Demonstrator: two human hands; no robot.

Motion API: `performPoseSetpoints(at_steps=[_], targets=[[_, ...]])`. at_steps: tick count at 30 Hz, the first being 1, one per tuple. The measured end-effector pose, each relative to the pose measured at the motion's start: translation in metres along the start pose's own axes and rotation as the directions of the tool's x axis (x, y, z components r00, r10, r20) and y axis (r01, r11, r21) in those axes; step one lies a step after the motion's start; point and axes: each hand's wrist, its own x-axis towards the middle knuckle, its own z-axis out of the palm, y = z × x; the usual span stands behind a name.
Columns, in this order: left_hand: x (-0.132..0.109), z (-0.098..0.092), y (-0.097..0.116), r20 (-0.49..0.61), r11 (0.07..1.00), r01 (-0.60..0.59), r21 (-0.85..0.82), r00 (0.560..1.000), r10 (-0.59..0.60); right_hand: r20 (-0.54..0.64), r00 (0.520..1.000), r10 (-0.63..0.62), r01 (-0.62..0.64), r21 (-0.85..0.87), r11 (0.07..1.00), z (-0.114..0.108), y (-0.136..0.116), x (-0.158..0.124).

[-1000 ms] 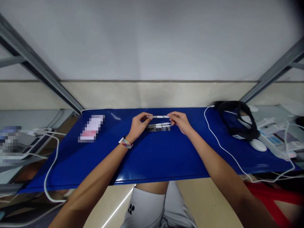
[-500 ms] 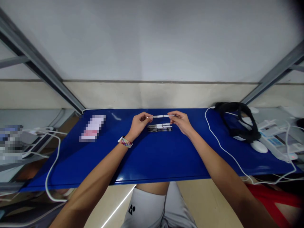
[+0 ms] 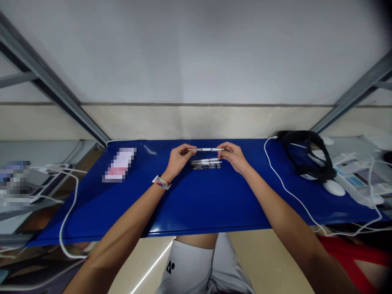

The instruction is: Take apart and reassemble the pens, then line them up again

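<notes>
A white pen point(image 3: 207, 150) with a grey grip and dark markings is held level between my two hands above the blue table. My left hand point(image 3: 181, 158) pinches its grey tip end between thumb and fingers. At the other end, the fingertips of my right hand point(image 3: 232, 155) are closed on the pen. Just below it, several similar white and black pens point(image 3: 206, 164) lie side by side in a small row, all pointing the same way. The fingers of my right hand hover close to the right end of this row; I cannot tell whether they touch it.
Over to the left lies a blurred-out pinkish rectangle point(image 3: 119, 164) on the blue table point(image 3: 208, 204). A black headset point(image 3: 306, 157) and a white rounded device point(image 3: 333, 188) sit at the right, beside a trailing white cable point(image 3: 284, 185). Metal posts frame both sides.
The held pen has turned slightly about its length, so its dark markings look different. Both hands stay nearly in place, and the row of pens is unchanged.
</notes>
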Motion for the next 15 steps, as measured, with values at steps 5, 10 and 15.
performPoseSetpoints(at_steps=[5, 10, 15], targets=[[0.0003, 0.0004, -0.0001, 0.003, 1.0, 0.007, -0.01, 1.0, -0.007, -0.008, 1.0, -0.014, 0.014, -0.011, 1.0, -0.0009, 0.0018, 0.0016], [-0.0005, 0.0002, 0.0042, -0.017, 0.999, 0.008, 0.036, 1.0, -0.007, -0.039, 0.999, -0.033, 0.034, 0.011, 0.999, 0.0004, 0.0037, 0.0027], [-0.0013, -0.0019, 0.0072, 0.035, 0.987, 0.054, 0.153, 0.998, -0.06, -0.04, 0.999, -0.028, 0.029, 0.02, 0.999, 0.0022, 0.0027, 0.0017]])
